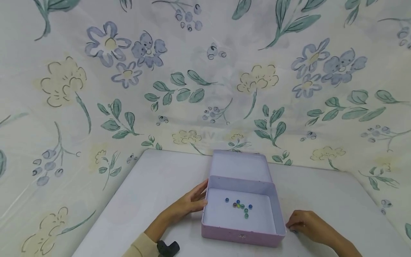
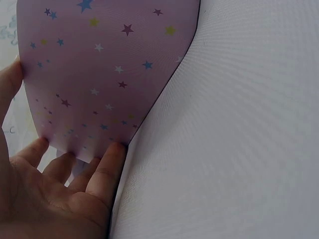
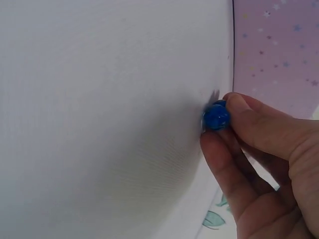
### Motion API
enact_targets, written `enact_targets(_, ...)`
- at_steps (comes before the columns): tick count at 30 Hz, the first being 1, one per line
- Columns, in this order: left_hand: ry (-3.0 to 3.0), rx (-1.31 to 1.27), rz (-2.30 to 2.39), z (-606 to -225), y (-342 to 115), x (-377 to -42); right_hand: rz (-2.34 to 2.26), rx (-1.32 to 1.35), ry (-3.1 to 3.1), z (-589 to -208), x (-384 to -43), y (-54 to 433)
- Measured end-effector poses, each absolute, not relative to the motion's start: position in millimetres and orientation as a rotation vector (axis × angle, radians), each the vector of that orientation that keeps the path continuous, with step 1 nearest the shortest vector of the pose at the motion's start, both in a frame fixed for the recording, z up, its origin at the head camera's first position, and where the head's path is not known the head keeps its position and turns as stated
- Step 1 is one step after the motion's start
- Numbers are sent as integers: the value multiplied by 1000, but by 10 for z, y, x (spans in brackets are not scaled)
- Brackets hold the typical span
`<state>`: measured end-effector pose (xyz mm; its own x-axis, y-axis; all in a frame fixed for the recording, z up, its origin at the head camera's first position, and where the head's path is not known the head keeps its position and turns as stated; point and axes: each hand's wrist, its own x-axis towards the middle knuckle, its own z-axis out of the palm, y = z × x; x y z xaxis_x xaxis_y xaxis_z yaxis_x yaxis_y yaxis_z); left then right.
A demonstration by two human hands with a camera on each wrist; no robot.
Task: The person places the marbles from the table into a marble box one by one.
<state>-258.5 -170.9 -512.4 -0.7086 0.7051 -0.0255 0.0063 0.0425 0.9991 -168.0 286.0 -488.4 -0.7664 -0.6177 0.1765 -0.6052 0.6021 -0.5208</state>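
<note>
A purple tin box (image 1: 242, 235) stands on the table, its lid (image 1: 240, 164) tipped back. Several small glass marbles (image 1: 242, 206), blue, green and brownish, lie on its white floor. My left hand (image 1: 187, 203) rests against the box's left side, thumb and fingers spread along the star-printed wall (image 2: 109, 64). To the right of the box, my right hand (image 1: 306, 225) is down at the tabletop. Its thumb and fingers pinch a blue marble (image 3: 217, 117), with another bit of blue showing just behind it.
The white table (image 1: 154, 178) reaches back to a flower-printed sheet (image 1: 192, 71) that hangs behind and around it. A black strap-like piece (image 1: 168, 248) sits at the left sleeve.
</note>
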Motion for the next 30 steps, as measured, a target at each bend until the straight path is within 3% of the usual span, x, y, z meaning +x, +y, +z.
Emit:
enact_targets(14,1782,712,1718,-5110,-1711,-2596,-881,-1047,2855,-4857,-1721,2858)
enact_targets(30,1794,697,1723,-5127,-1700,-2590,-1009,-877,2902,-4497,-1743,2850)
